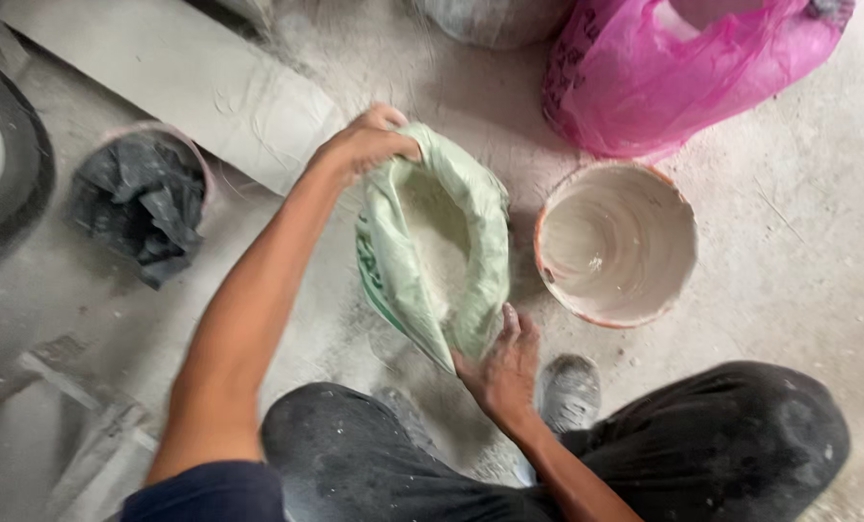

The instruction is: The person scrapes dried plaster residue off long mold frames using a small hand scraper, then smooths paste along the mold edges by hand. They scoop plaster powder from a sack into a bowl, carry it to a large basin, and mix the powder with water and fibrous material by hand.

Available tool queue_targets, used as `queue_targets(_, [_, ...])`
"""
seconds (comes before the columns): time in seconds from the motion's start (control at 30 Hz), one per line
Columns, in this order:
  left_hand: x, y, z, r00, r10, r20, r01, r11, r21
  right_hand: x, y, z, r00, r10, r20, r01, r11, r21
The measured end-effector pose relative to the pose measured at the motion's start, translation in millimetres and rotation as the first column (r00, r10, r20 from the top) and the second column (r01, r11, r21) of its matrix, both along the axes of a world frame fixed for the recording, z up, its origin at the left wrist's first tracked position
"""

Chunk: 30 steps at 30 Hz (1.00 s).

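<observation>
Closest in, the person squats with dusty black trousers spread wide, and a grey shoe pokes out between the knees on the powdery concrete floor. Just ahead of that shoe the right hand is closed on the near lip of a pale green woven sack, fingers curled over the edge and thumb beneath. The sack stands on the floor directly in front of the knees, its mouth pulled open into a long oval with whitish powder showing inside. At the far lip the left hand grips the bunched rim in a fist, the bare forearm running back diagonally to a dark blue sleeve at the lower edge.

Just beside the sack, to its right, sits a round bucket with an orange rim, its inside coated in dried white residue. It is close to the sack, though I cannot tell whether they touch. Off to the left, well apart, a small container is lined with crumpled black plastic. Beyond it a long pale board lies slanted across the floor, passing behind the left hand. A dark tyre curves in at the left edge. Farthest back, a bright pink plastic bag slumps beyond the bucket, next to a grey rounded thing cut off by the top edge.
</observation>
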State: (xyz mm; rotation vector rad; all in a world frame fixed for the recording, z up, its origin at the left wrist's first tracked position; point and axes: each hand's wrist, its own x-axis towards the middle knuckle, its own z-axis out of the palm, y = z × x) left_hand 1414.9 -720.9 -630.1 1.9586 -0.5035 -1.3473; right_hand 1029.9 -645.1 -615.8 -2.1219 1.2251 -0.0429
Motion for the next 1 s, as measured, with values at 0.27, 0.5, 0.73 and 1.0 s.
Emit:
queue_targets(0.27, [-146.2,160.3,7.9,0.966,0.250,0.072,-0.258,0.954,0.154,17.5,-27.1,-71.4,0.365,-0.914,-0.179,0.225,-0.100,0.969])
queue_targets(0.5, [-150.1,185.6,-42.8,0.376,0.550,-0.746,-0.910,0.371,-0.185,39.8,-50.8,-100.2,0.387,-0.891,-0.238,0.241,-0.152,0.959])
queue_targets(0.73, [-98.2,156.7,-92.8,0.060,0.603,-0.795,-0.935,0.312,0.167,85.0,-150.4,-12.7,0.892,-0.063,0.448,0.131,0.984,-0.122])
queue_targets(1.0, [-54.2,123.3,-25.2,0.319,0.787,-0.527,-0.864,0.470,0.179,214.5,-201.3,-48.8,0.924,0.371,0.089,-0.380,0.915,0.132])
